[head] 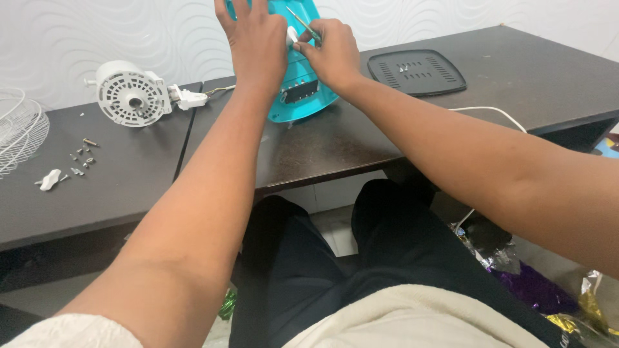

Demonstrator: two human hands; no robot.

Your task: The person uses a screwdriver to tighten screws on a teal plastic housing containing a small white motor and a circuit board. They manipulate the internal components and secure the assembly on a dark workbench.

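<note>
Teal housing (298, 90) is stood on the dark table (322, 142), at its far edge, and is braced by the left hand (255, 42) — fingers spread flat, nothing clasped. Black grille plate (416, 71) is laid to the right; white motor (131, 95) well left. A thin screwdriver (303, 24) is pinched in the right hand (332, 51) — tip at the housing.

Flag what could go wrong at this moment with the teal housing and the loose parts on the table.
The left hand steadies the tilted teal housing while the right hand works a thin tool; a slip could jab the fingers. The small screws lie loose near the table gap and might roll away.
</note>
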